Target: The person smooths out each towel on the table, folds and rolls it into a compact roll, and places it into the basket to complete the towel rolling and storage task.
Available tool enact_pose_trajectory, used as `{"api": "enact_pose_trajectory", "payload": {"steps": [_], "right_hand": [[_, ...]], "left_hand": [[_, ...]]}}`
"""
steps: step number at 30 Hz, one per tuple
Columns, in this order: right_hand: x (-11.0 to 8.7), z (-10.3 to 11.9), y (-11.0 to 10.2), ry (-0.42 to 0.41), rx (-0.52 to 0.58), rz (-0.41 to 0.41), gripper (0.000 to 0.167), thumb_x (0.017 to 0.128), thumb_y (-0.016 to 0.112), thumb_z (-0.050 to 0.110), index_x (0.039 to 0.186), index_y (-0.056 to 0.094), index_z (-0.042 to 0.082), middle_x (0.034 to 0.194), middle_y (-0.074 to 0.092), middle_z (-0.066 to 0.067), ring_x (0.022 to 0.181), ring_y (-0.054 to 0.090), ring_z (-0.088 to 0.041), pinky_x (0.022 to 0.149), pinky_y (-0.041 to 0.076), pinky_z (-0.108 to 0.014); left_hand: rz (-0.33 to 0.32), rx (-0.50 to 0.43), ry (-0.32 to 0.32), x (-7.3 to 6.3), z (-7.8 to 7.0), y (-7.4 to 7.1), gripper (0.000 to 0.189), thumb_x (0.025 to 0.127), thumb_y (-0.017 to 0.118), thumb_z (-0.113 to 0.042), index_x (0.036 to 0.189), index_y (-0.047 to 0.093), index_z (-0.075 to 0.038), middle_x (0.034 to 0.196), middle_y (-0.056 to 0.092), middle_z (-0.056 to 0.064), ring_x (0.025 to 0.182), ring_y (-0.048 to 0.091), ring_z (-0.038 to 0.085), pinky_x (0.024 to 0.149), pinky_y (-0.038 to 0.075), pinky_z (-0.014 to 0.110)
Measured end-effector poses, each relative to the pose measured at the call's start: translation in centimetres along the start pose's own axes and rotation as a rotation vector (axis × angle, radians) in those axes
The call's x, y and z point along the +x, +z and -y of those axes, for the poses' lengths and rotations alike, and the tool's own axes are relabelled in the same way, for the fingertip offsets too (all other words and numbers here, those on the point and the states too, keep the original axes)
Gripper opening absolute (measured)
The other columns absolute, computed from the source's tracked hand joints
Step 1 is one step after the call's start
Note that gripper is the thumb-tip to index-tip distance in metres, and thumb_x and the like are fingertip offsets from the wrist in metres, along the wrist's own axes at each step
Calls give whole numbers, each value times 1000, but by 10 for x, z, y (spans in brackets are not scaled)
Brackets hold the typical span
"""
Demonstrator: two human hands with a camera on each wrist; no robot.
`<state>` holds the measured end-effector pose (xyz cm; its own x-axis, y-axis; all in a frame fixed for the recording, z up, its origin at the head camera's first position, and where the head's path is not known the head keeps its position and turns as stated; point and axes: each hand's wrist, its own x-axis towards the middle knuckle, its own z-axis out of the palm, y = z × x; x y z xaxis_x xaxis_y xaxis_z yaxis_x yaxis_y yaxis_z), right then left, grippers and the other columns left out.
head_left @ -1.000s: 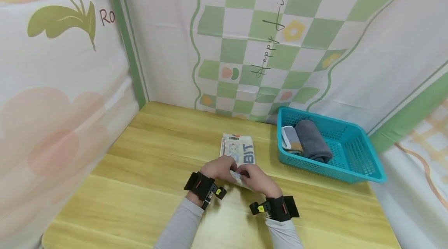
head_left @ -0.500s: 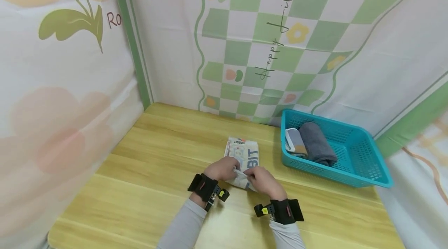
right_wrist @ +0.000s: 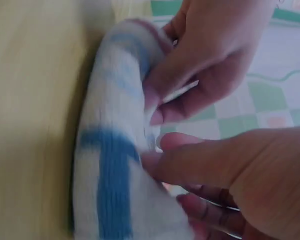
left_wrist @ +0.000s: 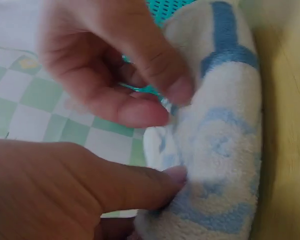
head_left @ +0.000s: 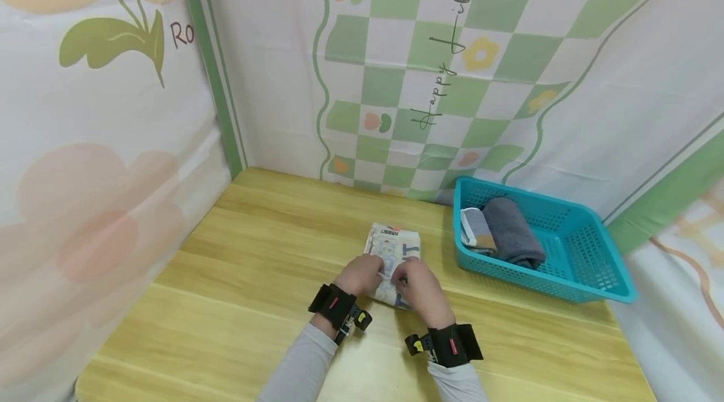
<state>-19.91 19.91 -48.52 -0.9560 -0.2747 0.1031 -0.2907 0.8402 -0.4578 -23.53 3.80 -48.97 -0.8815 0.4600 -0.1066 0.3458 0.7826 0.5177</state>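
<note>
A folded white towel with blue lettering and a blue print lies on the wooden table in front of the person. In the wrist views its near part curves over into a thick rounded fold. My left hand pinches the fold on its left side, thumb on the near face and the other fingers mostly hidden behind. To its right, my right hand has its thumb and curled fingers at the towel's folded edge. The right fingertips are close together there, with slight blur at the contact.
A turquoise perforated basket stands at the back right of the table. Inside it are a rolled grey towel and a smaller folded cloth in white, grey and tan. Patterned curtains border the table's back and sides.
The towel's near edge has been folded away from the person, leaving it shorter. Both hands have moved forward with the fold. The camera view has shifted slightly.
</note>
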Motion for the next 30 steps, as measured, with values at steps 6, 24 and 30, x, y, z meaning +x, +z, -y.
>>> {"api": "enact_pose_trajectory", "payload": {"steps": [6, 24, 30], "right_hand": [[-5, 7, 4, -41, -36, 59, 29, 66, 78, -10, 92, 73, 2, 88, 71, -7, 82, 65, -22, 75, 56, -40], [-1, -3, 5, -124, 110, 154, 15, 93, 56, -6, 92, 69, 2, 80, 62, -2, 69, 52, -12, 64, 46, -29], [-3, -2, 5, -74, 100, 147, 23, 97, 48, -7, 103, 70, -1, 92, 69, -7, 80, 59, -14, 75, 53, -36]], "left_hand": [[-40, -26, -21, 1, 1, 3, 3, 92, 67, -6, 95, 67, -5, 90, 67, 4, 77, 58, 16, 71, 51, 28], [101, -76, 111, -14, -3, -17, 20, 82, 75, -8, 66, 62, -10, 57, 45, -8, 50, 39, 8, 49, 31, 20], [123, 5, 122, -11, 0, -16, 12, 89, 64, 1, 89, 73, -6, 74, 58, -2, 62, 49, 11, 57, 39, 23]]}}
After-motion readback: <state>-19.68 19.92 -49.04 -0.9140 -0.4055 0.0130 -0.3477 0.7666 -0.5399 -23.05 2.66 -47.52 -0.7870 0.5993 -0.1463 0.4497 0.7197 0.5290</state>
